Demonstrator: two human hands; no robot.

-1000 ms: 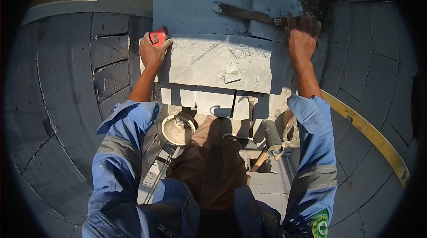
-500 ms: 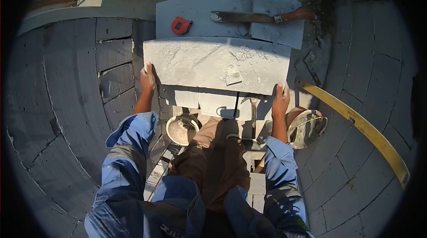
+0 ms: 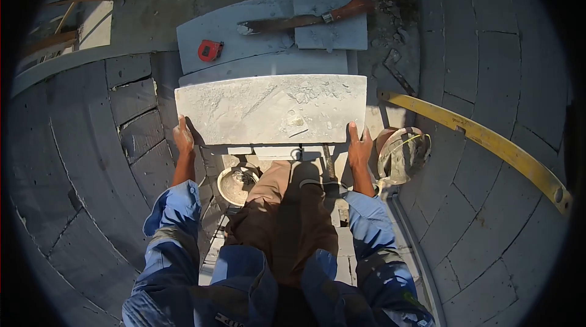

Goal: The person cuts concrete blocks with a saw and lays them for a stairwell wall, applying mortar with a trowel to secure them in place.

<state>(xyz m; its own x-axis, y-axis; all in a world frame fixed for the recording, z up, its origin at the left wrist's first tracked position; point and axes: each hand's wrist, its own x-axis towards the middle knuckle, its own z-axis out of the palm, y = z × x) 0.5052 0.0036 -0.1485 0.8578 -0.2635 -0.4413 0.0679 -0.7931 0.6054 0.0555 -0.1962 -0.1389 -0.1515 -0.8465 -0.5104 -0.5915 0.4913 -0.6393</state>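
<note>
A long pale block (image 3: pixel 244 107) with a rough, chipped top spans the space between my hands. My left hand (image 3: pixel 183 134) grips its left end, thumb up on the near corner. At the other end my right hand (image 3: pixel 360 144) holds the near right corner, its fingers partly hidden under the block. A small broken chip (image 3: pixel 295 122) lies on top. Just beyond are more blocks (image 3: pixel 244 15), bearing a red tape measure (image 3: pixel 209 50) and a saw-like tool with a brown handle (image 3: pixel 351 7).
A round bucket (image 3: pixel 235 186) stands near my left leg, and a mortar-smeared bucket (image 3: pixel 403 155) stands right of my right hand. A yellow level (image 3: pixel 482 144) leans along the right block wall (image 3: pixel 482 217). Another block wall (image 3: pixel 91 156) rises on the left.
The long block has moved nearer to my body, away from the blocks beyond, with both hands still on it. The camera view has also shifted.
</note>
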